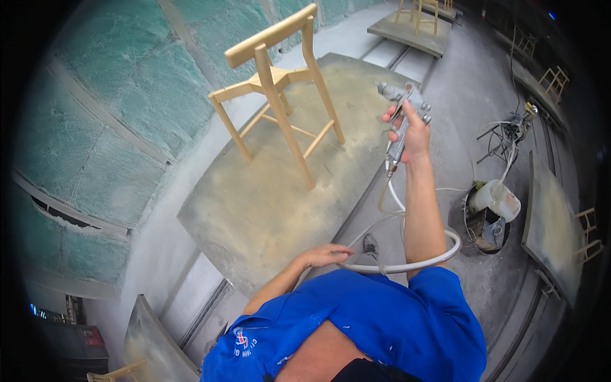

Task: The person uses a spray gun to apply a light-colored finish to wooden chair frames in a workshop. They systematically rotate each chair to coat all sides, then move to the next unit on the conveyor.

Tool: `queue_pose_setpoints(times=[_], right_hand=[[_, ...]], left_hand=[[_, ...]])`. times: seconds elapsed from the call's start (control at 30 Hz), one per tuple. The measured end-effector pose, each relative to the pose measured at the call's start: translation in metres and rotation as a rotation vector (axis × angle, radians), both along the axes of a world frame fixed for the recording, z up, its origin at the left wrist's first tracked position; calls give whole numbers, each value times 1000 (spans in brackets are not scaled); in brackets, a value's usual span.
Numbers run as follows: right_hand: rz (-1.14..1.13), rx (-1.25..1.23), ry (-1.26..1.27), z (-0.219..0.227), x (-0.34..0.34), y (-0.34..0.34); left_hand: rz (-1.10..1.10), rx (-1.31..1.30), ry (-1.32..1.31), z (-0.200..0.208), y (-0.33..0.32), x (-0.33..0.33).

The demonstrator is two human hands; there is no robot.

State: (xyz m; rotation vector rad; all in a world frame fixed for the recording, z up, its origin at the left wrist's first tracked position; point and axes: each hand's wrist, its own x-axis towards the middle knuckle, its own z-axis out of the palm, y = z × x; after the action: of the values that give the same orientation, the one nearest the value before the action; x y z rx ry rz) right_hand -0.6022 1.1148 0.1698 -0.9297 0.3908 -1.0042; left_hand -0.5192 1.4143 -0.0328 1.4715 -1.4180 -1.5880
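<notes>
My right hand (pixel 412 135) is raised in front of me and grips a metal spray gun (pixel 402 102), its nozzle pointing left toward a bare wooden chair frame (pixel 277 89). The chair stands upright on a dusty square platform (pixel 254 210). A white hose (pixel 414 258) runs down from the gun and loops around my right forearm. My left hand (pixel 324 256) is low by my body, fingers curled around that hose loop near the platform's near corner.
Green filter panels (pixel 121 108) line the wall on the left. A bucket with a white container (pixel 493 207) sits on the floor at right, with cables beyond it. More wooden chairs stand on platforms at the back (pixel 420 16) and right edge (pixel 589 235).
</notes>
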Motion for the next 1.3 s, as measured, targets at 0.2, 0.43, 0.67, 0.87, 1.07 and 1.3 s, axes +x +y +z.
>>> queue_pose_setpoints(times=[0.2,0.43,0.67,0.87,1.07,1.3], right_hand=[[-180,-150,746,-110,21,-42],[363,-588,894,-142,32,-70],[57,-75,766,-197,47,-57],[-147,471,288,-201,90,-69],[157,241,-428,-165,98,-66],[8,408,200,-155,93,-73]], left_hand=[[469,261,312,-74,77,-19],[560,257,54,-64,57,-37],[955,-172,103,-65,42,-55],[1101,-178,-243,-39,49,-14],[1002,-177,-324,-18,55,-1],[998,-158,-208,-20,59,-9]])
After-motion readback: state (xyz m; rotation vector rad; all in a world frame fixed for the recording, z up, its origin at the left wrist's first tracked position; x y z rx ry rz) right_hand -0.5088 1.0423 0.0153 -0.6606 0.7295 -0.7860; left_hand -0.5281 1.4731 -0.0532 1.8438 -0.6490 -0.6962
